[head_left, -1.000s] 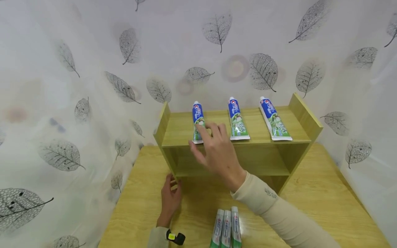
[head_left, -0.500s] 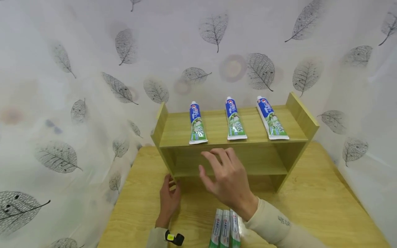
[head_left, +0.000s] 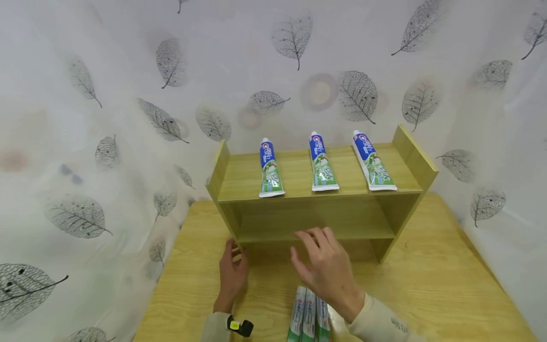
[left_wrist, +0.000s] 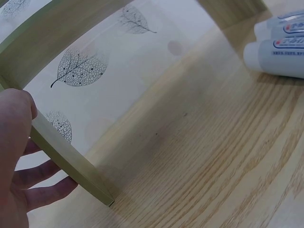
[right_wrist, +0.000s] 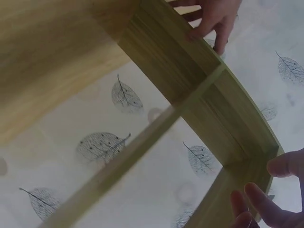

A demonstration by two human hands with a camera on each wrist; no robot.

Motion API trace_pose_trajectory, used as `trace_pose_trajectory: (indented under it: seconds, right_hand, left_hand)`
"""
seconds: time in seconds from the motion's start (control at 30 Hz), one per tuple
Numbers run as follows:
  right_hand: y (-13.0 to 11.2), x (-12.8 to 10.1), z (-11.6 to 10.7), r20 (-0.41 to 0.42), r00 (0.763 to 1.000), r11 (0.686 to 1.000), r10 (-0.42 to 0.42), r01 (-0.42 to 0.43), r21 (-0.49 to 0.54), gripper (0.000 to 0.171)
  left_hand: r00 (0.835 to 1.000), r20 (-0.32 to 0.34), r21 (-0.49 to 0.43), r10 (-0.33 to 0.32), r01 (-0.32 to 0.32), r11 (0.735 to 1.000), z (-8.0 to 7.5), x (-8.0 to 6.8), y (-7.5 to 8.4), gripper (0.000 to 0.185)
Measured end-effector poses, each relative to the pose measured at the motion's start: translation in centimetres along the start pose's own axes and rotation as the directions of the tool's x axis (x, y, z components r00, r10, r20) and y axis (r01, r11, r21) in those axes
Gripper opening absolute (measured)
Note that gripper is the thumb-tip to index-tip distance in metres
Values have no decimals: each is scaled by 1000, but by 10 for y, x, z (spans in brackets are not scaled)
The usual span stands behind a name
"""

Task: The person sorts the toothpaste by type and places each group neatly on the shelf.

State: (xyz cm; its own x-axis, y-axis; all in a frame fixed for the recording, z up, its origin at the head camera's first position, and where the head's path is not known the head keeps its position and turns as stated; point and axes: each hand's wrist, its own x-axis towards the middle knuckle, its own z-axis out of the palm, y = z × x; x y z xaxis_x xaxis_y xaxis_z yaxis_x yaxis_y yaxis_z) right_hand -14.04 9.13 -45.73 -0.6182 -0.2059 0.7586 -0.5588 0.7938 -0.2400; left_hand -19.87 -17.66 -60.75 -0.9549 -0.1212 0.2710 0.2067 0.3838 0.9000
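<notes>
Head view: we clamp the shelf [head_left: 295,173] by its left side with our left hand [head_left: 232,271]; our right hand [head_left: 329,268] hangs, fingers loosely parted, near three silver-green tubes [head_left: 309,314].

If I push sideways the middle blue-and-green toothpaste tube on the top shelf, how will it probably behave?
The middle toothpaste tube would probably slide rather than roll, because its crimped end is wide and flat. Its shiny surface may feel slippery. Its tapered shape suggests a squeezable body.

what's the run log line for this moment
left hand: grips shelf side panel; right hand: holds nothing; top shelf: three blue-green tubes; table: three grey-green tubes
</notes>
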Motion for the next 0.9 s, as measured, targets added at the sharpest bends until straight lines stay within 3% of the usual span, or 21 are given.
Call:
trace_pose_trajectory:
  seconds: [0.33, 0.67, 0.9]
  right_hand:
    - [3, -38, 11, 85, 993, 996, 82, -80, -26, 29]
    - [8, -79, 20, 132, 985, 993, 113, -109, -42, 31]
    - [7, -111, 21, 206, 961, 982, 187, -178, -61, 32]
  left_hand:
    - [1000, -21, 9, 14, -14, 1000, 2, 1, -2, 39]
    - [1000, 4, 20, 9, -9, 1000, 1, 2, 1, 42]
    - [1000, 16, 8, -5, 5, 1000, 0, -1, 0, 43]
